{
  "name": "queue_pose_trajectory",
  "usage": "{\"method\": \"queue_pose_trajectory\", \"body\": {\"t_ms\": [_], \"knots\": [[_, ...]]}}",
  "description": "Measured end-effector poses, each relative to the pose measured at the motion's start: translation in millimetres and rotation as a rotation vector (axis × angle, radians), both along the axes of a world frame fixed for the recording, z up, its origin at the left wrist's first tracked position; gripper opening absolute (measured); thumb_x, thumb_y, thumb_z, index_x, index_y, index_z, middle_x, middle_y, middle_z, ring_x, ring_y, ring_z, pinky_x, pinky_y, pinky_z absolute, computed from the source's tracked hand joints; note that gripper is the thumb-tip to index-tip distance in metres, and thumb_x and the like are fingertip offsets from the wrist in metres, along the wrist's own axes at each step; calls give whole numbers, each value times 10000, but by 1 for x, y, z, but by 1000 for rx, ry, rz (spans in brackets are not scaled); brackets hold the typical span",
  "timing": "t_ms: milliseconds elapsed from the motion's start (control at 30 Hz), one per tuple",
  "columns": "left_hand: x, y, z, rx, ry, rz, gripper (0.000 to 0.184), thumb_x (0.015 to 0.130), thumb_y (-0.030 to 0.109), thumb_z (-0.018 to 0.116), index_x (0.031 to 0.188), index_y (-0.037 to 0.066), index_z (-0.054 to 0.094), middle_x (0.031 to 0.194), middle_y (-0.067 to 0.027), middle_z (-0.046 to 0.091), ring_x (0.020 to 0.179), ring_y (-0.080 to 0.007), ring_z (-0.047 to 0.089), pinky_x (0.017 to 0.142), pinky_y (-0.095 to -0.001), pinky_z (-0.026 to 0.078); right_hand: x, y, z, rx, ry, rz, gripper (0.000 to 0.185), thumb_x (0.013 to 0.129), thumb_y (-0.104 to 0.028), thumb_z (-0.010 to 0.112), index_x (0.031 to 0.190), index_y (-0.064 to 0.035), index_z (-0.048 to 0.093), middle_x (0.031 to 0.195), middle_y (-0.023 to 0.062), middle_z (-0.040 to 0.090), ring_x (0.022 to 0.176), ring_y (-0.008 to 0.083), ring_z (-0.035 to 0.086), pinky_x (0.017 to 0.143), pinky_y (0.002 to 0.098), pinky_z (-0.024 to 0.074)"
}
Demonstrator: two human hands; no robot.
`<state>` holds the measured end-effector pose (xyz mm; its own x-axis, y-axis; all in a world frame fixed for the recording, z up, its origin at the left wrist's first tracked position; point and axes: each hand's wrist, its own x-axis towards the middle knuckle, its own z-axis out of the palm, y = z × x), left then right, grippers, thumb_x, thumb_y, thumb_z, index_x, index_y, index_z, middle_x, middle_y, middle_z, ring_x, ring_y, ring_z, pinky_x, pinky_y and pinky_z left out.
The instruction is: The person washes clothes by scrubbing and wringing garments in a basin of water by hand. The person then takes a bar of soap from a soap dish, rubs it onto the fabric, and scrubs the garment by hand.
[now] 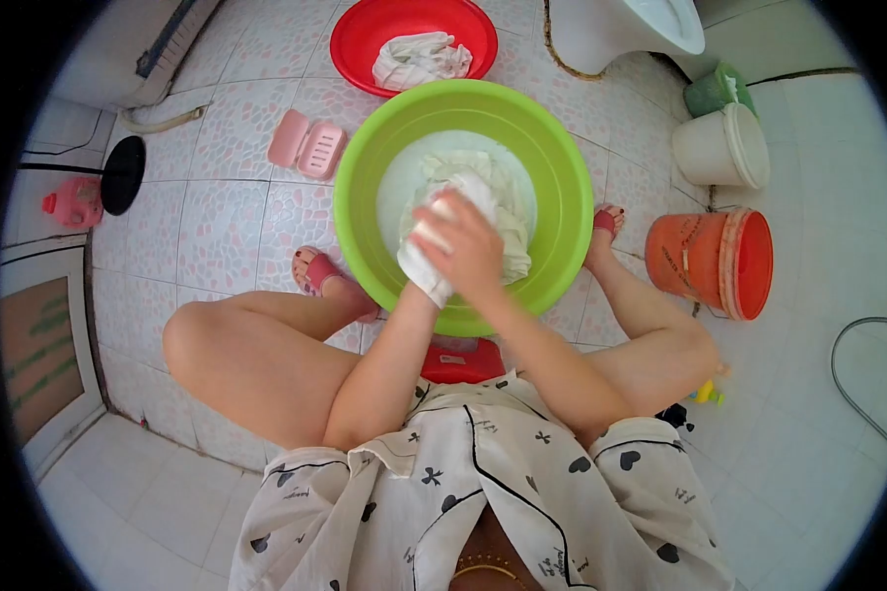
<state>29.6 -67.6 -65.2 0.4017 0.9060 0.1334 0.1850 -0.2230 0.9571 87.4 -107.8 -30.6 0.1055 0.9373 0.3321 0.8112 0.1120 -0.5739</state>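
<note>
A white cloth [421,270] wraps my left hand down to the wrist and hides its fingers. My right hand [470,251], smeared a little by motion, presses on that cloth from above. Its fingers curl round a whitish bar [438,213] that looks like soap, partly hidden by them. Both hands are over the green basin [562,197], which holds cloudy water [397,177]. Below and beyond the hands, a wet off-white garment [514,241] lies bunched in the water.
Behind the basin stands a red basin [355,54] with white cloth [419,59] inside. An open pink soap box [320,150] lies on the tiles at left. An orange bucket [685,258] and a white bucket [705,148] stand at right. A red stool [463,362] shows beneath me.
</note>
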Motion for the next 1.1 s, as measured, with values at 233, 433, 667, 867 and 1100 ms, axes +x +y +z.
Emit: {"method": "queue_pose_trajectory", "body": {"t_ms": [233,433,667,867,1100], "knots": [[12,-1,4,122,265,-122,226,836,212,504,975,38,546,890,-181,599,832,-356,558,706,-412,435,54,40,-16,-249,139,-368,268,799,-305,662,1027,-165,680,1185,95,571,994,287,596,844,366,468],[3,-3,10,128,185,-24,231,839,220,503,977,41,551,889,-179,598,833,-349,557,702,-408,434,23,18,-5,-156,81,-197,272,780,-285,655,1026,-169,671,1127,119,583,968,300,596,795,400,482],[-4,-6,2,-85,-82,32,224,841,207,511,984,38,546,906,-170,600,845,-331,564,699,-401,437,-28,-18,12,-98,18,66,268,743,-254,709,1004,-196,693,1165,107,575,966,280,610,783,354,503],[2,-7,2,293,200,46,219,842,195,518,990,36,541,921,-162,601,855,-315,570,696,-395,440,6,13,1,-39,14,-91,277,770,-279,669,1021,-162,669,1135,124,567,978,302,586,799,421,481],[5,4,21,-136,196,-214,313,823,259,548,1051,45,530,1041,-192,583,950,-344,547,751,-414,442,52,42,-17,-270,169,-357,281,795,-310,654,1044,-180,666,1145,144,576,955,318,601,787,410,482]]}}
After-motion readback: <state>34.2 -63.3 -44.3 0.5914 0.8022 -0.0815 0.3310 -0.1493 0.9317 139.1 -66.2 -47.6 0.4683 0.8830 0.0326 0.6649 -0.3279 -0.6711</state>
